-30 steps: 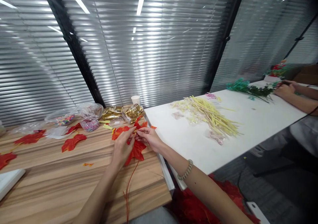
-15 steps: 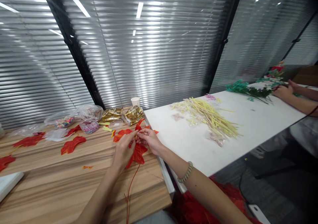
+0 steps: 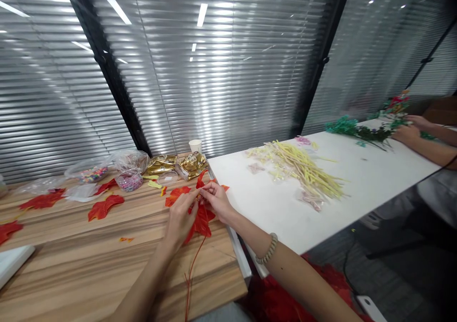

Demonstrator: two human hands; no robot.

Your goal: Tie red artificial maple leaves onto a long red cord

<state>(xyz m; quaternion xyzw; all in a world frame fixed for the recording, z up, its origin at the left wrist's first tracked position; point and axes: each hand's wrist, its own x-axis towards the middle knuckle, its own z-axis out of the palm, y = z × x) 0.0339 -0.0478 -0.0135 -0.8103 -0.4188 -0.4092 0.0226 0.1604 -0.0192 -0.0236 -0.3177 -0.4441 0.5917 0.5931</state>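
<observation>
My left hand [image 3: 182, 217] and my right hand [image 3: 216, 200] meet over a red artificial maple leaf [image 3: 202, 219] at the right end of the wooden table [image 3: 89, 260]. Both pinch the leaf near its middle, fingertips almost touching. A thin red stem [image 3: 191, 274] trails from the leaf toward the table's front edge. My right wrist wears a bead bracelet [image 3: 268, 248].
Loose red leaves [image 3: 105, 206] lie to the left, with bags of coloured beads [image 3: 129, 181], gold packets [image 3: 193, 162] and a paper cup [image 3: 194, 145] behind. The white table [image 3: 357, 179] holds yellow stems [image 3: 303, 169]. Another person's hands [image 3: 410, 129] handle green sprigs [image 3: 357, 129].
My hands and the leaf have shifted slightly right and nearer the table's edge, fingertips closing tighter together. The other person's hands moved a little at the far right.
</observation>
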